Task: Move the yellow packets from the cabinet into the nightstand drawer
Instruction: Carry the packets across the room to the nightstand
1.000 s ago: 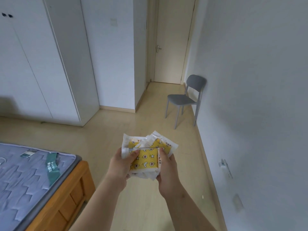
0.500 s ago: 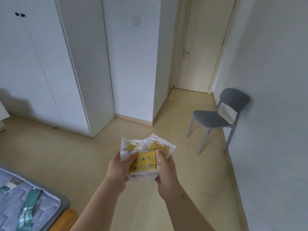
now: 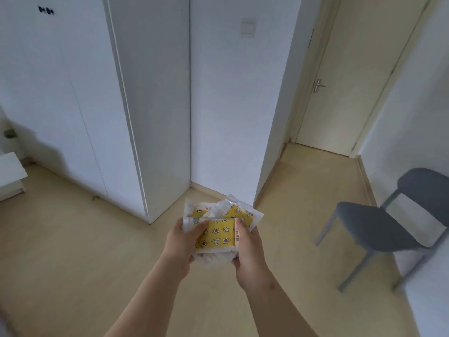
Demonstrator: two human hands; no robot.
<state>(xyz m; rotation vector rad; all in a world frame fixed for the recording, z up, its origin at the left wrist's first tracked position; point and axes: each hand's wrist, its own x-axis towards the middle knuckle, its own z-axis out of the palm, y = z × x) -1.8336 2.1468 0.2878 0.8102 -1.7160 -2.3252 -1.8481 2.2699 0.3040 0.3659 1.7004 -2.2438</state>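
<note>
Snugly, yellow packets (image 3: 218,235) sit between left hand (image 3: 181,243) and right hand (image 3: 249,251) fingers (image 3: 239,227).

Lower yellow packets (image 3: 239,212) mostly hidden beneath the top one, grey chair (image 3: 379,224) cut by right edge, lettering unreadable

You've got soft, even daylight, fairly bright, no glare. Dim shadow sits on the wardrobe (image 3: 73,93) at far left. Wide-angle tilts the door (image 3: 345,69) and wardrobe lines outward. Legs of the chair (image 3: 369,227) and the bottom-left corner are smeared; yellow packets (image 3: 220,235) mid-frame read reasonably sharp
</note>
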